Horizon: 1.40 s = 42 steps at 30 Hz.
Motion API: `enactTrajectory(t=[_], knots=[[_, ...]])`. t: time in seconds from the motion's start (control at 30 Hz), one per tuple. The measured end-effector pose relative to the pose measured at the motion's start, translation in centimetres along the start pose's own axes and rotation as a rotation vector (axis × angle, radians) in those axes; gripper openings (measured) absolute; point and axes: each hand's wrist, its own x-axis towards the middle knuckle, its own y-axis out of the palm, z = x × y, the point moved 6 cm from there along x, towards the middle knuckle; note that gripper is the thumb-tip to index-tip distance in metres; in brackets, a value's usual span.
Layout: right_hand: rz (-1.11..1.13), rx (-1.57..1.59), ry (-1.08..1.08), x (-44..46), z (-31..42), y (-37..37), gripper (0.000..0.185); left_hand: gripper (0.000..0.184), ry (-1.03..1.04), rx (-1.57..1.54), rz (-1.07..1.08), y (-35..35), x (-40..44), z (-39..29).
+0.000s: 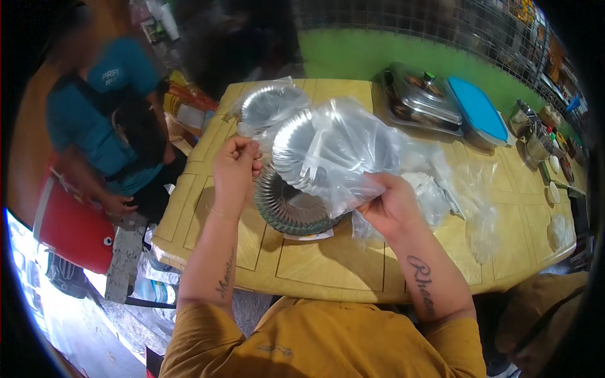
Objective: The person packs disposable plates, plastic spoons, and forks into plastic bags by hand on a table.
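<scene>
In the head view, the handling seems partway along: the clear bag (353,135) already has silvery ribbed pieces inside and is raised off the counter (252,268), while the dark ribbed ring (282,220) lies outside it. What is left is hard to judge, as I cannot tell whether the bag is sealed or open.

The bag sits between the hands, above the ring and partly hiding its far side. The right hand (392,205) is to the right of the ring, grasping the bag's gathered lower corner. The left hand (237,167) is just beyond the ring on its left, fingers curled beside the bag's left side — whether they pinch any film, I cannot tell.

Another clear bag (274,106) with ribbed pieces rests beyond the ring — crumpled clear film (483,217) lies well to its right, and a blue-lidded container (480,112) stands farther off beyond that.
</scene>
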Motion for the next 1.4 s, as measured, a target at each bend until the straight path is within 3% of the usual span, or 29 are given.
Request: enactTrajectory(t=[0.07, 0.17, 0.27, 0.33, 0.43, 0.53, 0.63, 0.73, 0.97, 1.17, 1.33, 1.4], knots=[[-0.01, -0.002, -0.034, 0.1, 0.0, -0.2, 0.03, 0.014, 0.104, 0.191, -0.065, -0.4, -1.5, -0.9], [0.016, -0.018, -0.085, -0.2, 0.0, 0.6, 0.03, 0.02, 0.033, -0.017, -0.065, -1.6, -2.7, 0.7], [-0.006, -0.078, -0.155, -0.7, 0.0, 1.6, 0.032, 0.042, -0.163, -0.437, 0.088, 1.8, -7.4, -0.4], [-0.042, -0.134, -0.184, -0.8, -0.2, 1.9, 0.035, 0.062, -0.138, -0.537, 0.31, 5.2, -11.2, -2.8], [0.055, -0.183, -0.247, -2.2, -0.8, 4.3, 0.038, 0.069, -0.132, -0.303, 0.401, 8.0, -13.5, -3.4], [-0.091, -0.333, -0.184, -1.8, -1.8, 3.1, 0.04, 0.058, -0.124, -0.174, 0.386, 8.5, -12.1, -2.6], [0.011, -0.389, -0.099, -2.0, -2.3, 3.4, 0.041, 0.042, -0.321, -0.348, 0.284, 7.6, -10.1, -0.8], [0.002, -0.36, -0.024, -1.3, -2.7, 2.5, 0.039, 0.026, -0.261, -0.285, 0.207, 5.7, -7.5, -0.7], [-0.079, -0.408, -0.079, -0.8, -0.5, 1.6, 0.025, 0.03, -0.163, -0.105, -0.023, 1.6, 4.8, -2.2], [-0.093, -0.484, -0.104, -0.4, 0.1, 1.1, 0.013, 0.02, -0.136, 0.21, 0.045, -0.1, 16.8, 2.0], [-0.088, -0.446, -0.137, -0.6, 0.8, 1.0, 0.009, 0.023, -0.07, 0.483, -0.07, -1.5, 21.8, 8.1], [-0.078, -0.428, -0.17, -0.6, 1.2, 0.9, 0.009, 0.024, 0.134, 0.76, -0.059, -3.1, 24.9, 10.9]])
